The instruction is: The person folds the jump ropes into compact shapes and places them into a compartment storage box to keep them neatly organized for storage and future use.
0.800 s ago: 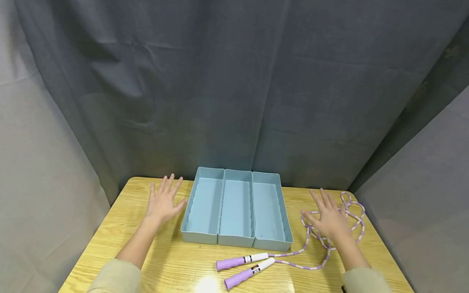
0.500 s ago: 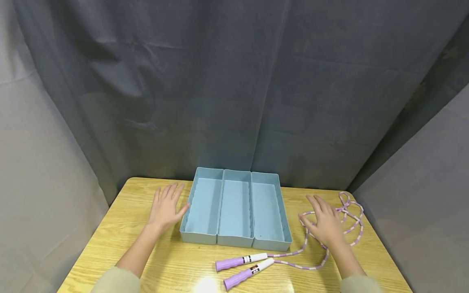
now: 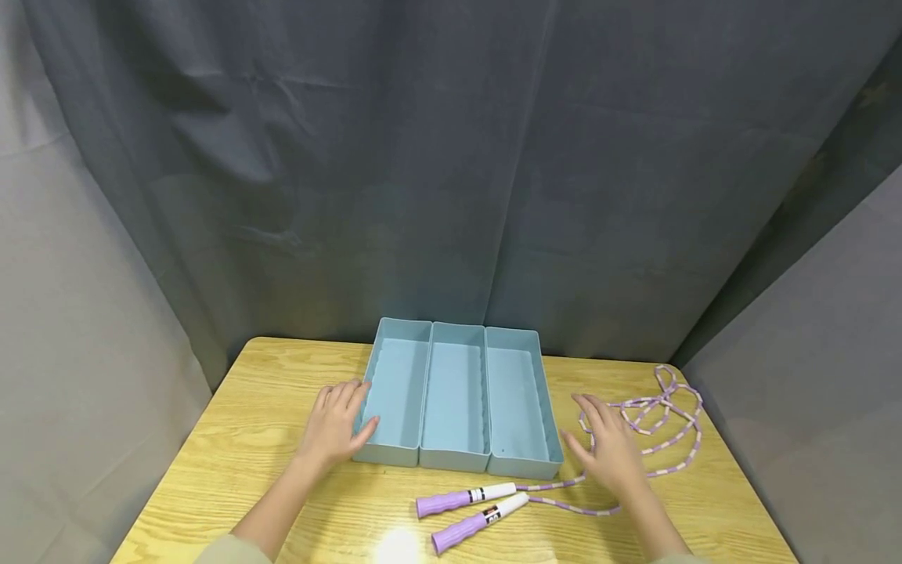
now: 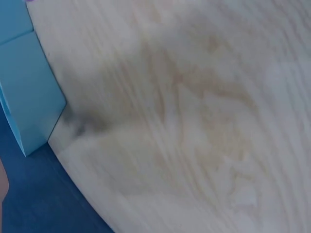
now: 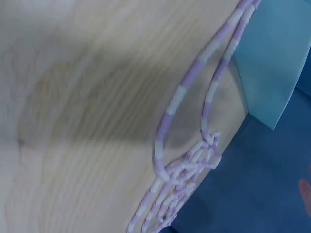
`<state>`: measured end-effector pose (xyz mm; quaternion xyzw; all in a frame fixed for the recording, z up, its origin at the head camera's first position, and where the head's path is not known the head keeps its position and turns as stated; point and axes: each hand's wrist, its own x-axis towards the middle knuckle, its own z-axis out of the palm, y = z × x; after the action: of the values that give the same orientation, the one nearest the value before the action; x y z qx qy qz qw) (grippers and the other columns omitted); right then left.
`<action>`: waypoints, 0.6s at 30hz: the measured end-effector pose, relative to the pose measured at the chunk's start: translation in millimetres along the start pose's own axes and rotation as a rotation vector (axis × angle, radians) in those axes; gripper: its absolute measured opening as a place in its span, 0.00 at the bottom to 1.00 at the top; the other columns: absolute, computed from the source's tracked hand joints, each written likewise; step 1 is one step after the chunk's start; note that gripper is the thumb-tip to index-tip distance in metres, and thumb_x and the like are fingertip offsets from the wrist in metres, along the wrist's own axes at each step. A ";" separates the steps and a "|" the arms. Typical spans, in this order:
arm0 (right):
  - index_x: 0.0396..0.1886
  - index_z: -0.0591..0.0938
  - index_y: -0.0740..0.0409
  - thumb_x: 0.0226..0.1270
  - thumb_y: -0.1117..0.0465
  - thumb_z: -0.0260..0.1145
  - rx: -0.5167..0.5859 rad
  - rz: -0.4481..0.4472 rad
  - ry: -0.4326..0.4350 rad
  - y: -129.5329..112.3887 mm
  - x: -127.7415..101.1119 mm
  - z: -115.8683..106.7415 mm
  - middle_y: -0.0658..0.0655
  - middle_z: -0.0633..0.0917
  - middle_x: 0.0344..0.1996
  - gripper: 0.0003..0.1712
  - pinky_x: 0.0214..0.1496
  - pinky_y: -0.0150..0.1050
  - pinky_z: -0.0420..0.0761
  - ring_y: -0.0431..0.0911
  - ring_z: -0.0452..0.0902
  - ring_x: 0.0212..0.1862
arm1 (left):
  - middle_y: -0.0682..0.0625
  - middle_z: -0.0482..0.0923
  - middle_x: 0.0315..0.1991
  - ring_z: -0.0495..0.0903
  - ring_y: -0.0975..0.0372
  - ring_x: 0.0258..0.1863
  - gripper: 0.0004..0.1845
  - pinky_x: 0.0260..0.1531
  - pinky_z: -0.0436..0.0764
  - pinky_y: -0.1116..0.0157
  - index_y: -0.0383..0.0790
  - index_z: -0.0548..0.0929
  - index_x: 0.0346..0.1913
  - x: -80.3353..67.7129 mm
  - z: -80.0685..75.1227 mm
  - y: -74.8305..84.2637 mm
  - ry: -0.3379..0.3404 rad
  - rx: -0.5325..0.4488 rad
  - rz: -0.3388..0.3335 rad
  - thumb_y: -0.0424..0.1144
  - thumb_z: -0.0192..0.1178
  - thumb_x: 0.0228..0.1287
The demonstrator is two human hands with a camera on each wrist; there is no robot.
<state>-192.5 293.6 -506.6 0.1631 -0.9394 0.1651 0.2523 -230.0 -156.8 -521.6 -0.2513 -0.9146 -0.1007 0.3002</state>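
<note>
Three light-blue plastic bins (image 3: 454, 399) stand side by side in the head view. My left hand (image 3: 333, 427) is at the near left bin's outer wall, fingers loosely spread; thumb and fingertips overlap its rim in this view. To the right of the bins, my right hand (image 3: 609, 450) hovers with relaxed fingers over the rope of a purple-and-white beaded jump rope (image 3: 669, 403), hiding part of it. Both of its purple handles (image 3: 458, 533) lie in front of the bins. The right wrist view shows the looped beaded rope (image 5: 167, 116) beside a bin wall (image 5: 272, 58). Neither hand holds anything.
Everything rests on a light wooden table (image 3: 232, 439). A dark grey curtain (image 3: 352, 196) hangs behind its far edge, with pale cloth panels (image 3: 77, 352) at the sides. The rope's tangled loops reach near the table's back right corner.
Both hands have come nearer to the bins and toward the front of the table: the left moved right, the right moved left. Bins and jump rope stay in place.
</note>
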 end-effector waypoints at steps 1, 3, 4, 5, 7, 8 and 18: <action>0.61 0.68 0.59 0.53 0.51 0.66 0.003 -0.004 0.000 -2.1 -1.2 1.3 0.64 0.72 0.55 0.36 0.53 0.62 0.67 0.62 0.68 0.54 | 0.42 0.73 0.49 0.71 0.49 0.49 0.30 0.51 0.69 0.48 0.36 0.73 0.56 -1.7 2.0 1.8 0.013 -0.002 0.010 0.55 0.48 0.56; 0.61 0.69 0.58 0.53 0.52 0.66 0.011 -0.016 0.005 -5.4 -3.1 4.2 0.63 0.72 0.54 0.35 0.55 0.61 0.67 0.60 0.67 0.55 | 0.42 0.73 0.48 0.72 0.49 0.48 0.30 0.50 0.69 0.48 0.37 0.73 0.55 -4.4 5.4 5.0 0.046 -0.006 0.025 0.56 0.46 0.57; 0.60 0.69 0.58 0.53 0.52 0.66 0.013 -0.025 0.013 -6.5 -4.0 5.6 0.62 0.72 0.54 0.35 0.55 0.61 0.67 0.60 0.68 0.55 | 0.42 0.74 0.48 0.72 0.49 0.47 0.30 0.49 0.69 0.48 0.36 0.73 0.55 -5.2 6.6 6.7 0.062 -0.010 0.034 0.56 0.45 0.58; 0.60 0.70 0.58 0.52 0.52 0.66 0.015 -0.038 0.026 -7.9 -4.6 6.5 0.62 0.73 0.54 0.35 0.54 0.60 0.68 0.59 0.68 0.54 | 0.42 0.74 0.47 0.72 0.49 0.47 0.30 0.49 0.70 0.48 0.36 0.73 0.54 -6.1 8.0 8.3 0.077 -0.017 0.042 0.56 0.45 0.58; 0.58 0.71 0.59 0.51 0.52 0.66 0.024 -0.071 0.055 -10.1 -6.1 8.4 0.62 0.74 0.52 0.34 0.52 0.59 0.70 0.59 0.70 0.52 | 0.42 0.74 0.47 0.72 0.49 0.46 0.30 0.48 0.70 0.49 0.36 0.74 0.54 -8.0 10.4 12.0 0.092 -0.021 0.053 0.56 0.44 0.58; 0.57 0.72 0.60 0.50 0.52 0.66 0.028 -0.087 0.068 -11.4 -7.0 8.9 0.62 0.75 0.51 0.34 0.52 0.59 0.70 0.59 0.70 0.52 | 0.42 0.74 0.47 0.72 0.49 0.46 0.29 0.48 0.70 0.49 0.36 0.74 0.53 -9.2 11.5 14.4 0.100 -0.027 0.059 0.55 0.44 0.59; 0.54 0.74 0.61 0.56 0.49 0.61 0.066 -0.196 0.112 -25.1 -15.8 18.9 0.58 0.76 0.47 0.29 0.45 0.56 0.74 0.55 0.73 0.47 | 0.42 0.74 0.45 0.73 0.51 0.45 0.29 0.49 0.71 0.48 0.35 0.74 0.52 -21.3 20.1 41.3 0.110 -0.081 0.122 0.56 0.38 0.65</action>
<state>-177.8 267.4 -524.6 0.2528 -0.8974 0.1793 0.3140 -203.8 -123.4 -549.2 -0.3127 -0.8748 -0.1330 0.3453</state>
